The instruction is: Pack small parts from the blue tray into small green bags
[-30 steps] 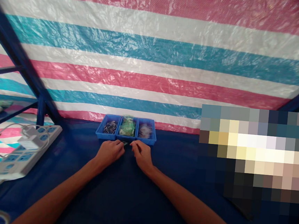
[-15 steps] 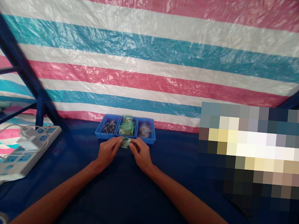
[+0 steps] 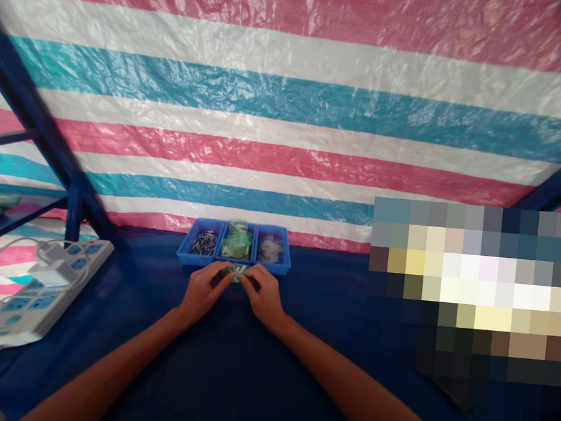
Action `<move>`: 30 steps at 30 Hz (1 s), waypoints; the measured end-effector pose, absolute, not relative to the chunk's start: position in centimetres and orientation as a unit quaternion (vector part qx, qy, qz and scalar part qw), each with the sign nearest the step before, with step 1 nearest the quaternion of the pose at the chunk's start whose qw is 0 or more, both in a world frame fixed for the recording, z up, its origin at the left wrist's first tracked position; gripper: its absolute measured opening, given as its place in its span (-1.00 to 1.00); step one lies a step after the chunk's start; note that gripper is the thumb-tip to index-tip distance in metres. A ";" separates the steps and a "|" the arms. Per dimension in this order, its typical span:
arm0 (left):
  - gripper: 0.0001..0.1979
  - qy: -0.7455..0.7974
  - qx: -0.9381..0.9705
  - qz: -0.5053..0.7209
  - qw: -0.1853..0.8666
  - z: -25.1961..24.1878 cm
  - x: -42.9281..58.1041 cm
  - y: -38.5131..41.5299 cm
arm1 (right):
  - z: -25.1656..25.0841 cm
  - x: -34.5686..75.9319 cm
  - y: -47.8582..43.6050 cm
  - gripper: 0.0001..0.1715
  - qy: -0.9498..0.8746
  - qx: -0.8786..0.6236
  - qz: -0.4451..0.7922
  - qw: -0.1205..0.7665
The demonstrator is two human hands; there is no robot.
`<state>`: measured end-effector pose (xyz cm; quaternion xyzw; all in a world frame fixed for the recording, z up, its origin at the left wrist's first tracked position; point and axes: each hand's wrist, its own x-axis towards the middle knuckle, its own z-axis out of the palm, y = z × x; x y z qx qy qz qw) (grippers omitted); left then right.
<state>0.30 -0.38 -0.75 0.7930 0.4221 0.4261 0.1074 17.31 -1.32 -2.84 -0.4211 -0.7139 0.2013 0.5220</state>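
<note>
My left hand (image 3: 203, 289) and my right hand (image 3: 265, 296) meet over the dark blue tabletop. Between their fingertips they pinch a small greenish-white plastic bag (image 3: 238, 273); the fingers cover much of it, so its contents are unclear. Just beyond the hands stand three blue bins side by side. The left bin (image 3: 184, 255) holds many small dark metal pieces, like screws or pins (image 3: 204, 242). Green-tinted plastic packets (image 3: 237, 241) are heaped in the middle one. In the right bin (image 3: 286, 263) lie clear, whitish small pieces (image 3: 271, 247).
A white power strip (image 3: 50, 308) with plugs and cables lies on the left of the tabletop (image 3: 227, 376). Blue metal frame bars (image 3: 47, 128) rise at both sides. A striped plastic sheet (image 3: 289, 106) hangs behind. The right side is pixelated.
My fingertips have drawn closer together on the small plastic bag, covering more of it. The whole view has shifted slightly, while the bins stay in place.
</note>
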 end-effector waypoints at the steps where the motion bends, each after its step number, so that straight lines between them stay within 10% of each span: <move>1: -0.80 0.415 0.795 0.430 0.103 -0.8 0.3 -0.4 | -2.8 17.3 -1.3 -0.72 -0.712 -0.420 0.205 0.524; 30: -0.72 0.414 0.752 0.475 0.194 -0.1 0.2 -0.2 | -3.1 17.6 -1.6 -0.80 -0.678 -0.426 0.204 0.564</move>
